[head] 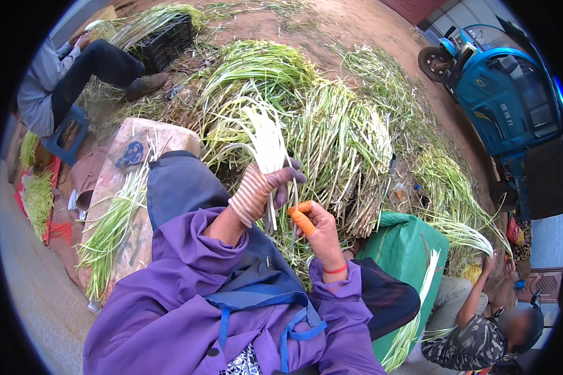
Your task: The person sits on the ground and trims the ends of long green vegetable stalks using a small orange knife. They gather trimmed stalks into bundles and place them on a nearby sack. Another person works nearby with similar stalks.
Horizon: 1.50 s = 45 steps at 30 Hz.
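My left hand [270, 187], in a striped glove with dark fingers, grips a bunch of pale chive-like stalks [265, 136] in front of my lap. Their white parts stand up above the fist and thin ends poke out below. Close to it on the right, my right hand [321, 229] wears orange finger cots on two digits. Thumb and finger pinch one thin stalk [294, 206] that runs alongside the bunch. Behind both hands lies a broad heap of uncleaned green stalks [342, 150] with brownish lower ends.
More stalks [122, 220] lie on a pale block [126, 136] at my left. A green sack [413, 239] bears others at my right. One person [47, 89] sits near a black crate [166, 42]; another [474, 337] holds stalks at right. A blue vehicle [502, 103] stands beyond.
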Each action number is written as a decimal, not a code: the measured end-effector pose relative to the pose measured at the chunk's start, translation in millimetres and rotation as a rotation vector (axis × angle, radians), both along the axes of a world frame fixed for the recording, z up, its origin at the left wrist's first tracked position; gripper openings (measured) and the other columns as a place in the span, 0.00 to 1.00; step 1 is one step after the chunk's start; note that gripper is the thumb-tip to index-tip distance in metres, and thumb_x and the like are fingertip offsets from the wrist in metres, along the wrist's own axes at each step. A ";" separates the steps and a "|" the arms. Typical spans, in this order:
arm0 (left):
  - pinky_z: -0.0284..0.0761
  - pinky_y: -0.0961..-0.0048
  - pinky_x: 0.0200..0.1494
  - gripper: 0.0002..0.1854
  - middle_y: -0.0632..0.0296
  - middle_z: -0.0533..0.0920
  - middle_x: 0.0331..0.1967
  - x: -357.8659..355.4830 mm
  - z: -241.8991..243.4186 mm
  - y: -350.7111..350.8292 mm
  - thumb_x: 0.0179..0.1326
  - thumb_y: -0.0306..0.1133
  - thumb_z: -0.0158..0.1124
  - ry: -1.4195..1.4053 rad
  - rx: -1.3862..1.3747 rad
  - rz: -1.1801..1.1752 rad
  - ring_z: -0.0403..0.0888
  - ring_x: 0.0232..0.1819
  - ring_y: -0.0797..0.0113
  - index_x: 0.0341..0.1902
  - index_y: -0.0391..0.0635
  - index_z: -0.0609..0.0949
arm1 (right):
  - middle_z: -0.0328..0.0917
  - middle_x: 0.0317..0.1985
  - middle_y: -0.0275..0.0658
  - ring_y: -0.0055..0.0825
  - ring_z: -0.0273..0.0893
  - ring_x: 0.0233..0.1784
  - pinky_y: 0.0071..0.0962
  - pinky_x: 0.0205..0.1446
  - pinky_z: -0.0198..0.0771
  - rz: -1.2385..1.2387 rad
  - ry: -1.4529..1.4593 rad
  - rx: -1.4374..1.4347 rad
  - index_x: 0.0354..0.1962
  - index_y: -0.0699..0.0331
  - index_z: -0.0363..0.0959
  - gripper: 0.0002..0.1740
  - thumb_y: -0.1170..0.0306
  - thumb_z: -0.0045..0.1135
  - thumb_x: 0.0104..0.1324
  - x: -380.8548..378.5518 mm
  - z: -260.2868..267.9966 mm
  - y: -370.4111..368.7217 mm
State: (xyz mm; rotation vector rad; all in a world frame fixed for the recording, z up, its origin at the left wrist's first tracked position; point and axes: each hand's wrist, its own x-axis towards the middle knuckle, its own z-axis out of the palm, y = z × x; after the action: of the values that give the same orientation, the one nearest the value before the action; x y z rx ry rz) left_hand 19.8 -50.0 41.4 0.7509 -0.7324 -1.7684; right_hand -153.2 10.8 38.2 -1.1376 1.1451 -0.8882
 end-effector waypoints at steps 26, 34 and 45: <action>0.74 0.81 0.30 0.19 0.64 0.79 0.26 8.4 -9.8 -17.2 0.58 0.40 0.68 0.154 0.043 0.274 0.76 0.27 0.75 0.45 0.37 0.79 | 0.81 0.28 0.37 0.23 0.76 0.23 0.22 0.25 0.70 -0.489 0.703 -0.185 0.38 0.64 0.75 0.10 0.69 0.63 0.60 -113.4 -83.0 -107.8; 0.74 0.80 0.21 0.14 0.56 0.82 0.30 4.4 -26.3 -15.8 0.64 0.35 0.61 0.314 0.144 0.114 0.76 0.22 0.74 0.46 0.37 0.74 | 0.77 0.28 0.29 0.13 0.71 0.19 0.11 0.18 0.64 -0.346 -0.328 0.011 0.43 0.61 0.74 0.09 0.71 0.59 0.65 -116.5 -57.2 -66.0; 0.68 0.81 0.17 0.12 0.58 0.84 0.31 -32.6 -58.2 -6.8 0.59 0.33 0.66 0.114 0.336 -0.059 0.72 0.18 0.77 0.42 0.43 0.77 | 0.77 0.31 0.31 0.15 0.74 0.23 0.12 0.24 0.68 -0.099 -0.227 0.155 0.40 0.61 0.73 0.09 0.72 0.62 0.62 -77.1 -42.1 -0.2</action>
State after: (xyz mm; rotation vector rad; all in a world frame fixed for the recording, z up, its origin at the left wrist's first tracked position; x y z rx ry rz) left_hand -12.8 -56.9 -16.7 0.8487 -0.3877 -1.9971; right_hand -230.4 10.6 -3.8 -0.8376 1.0696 -0.9614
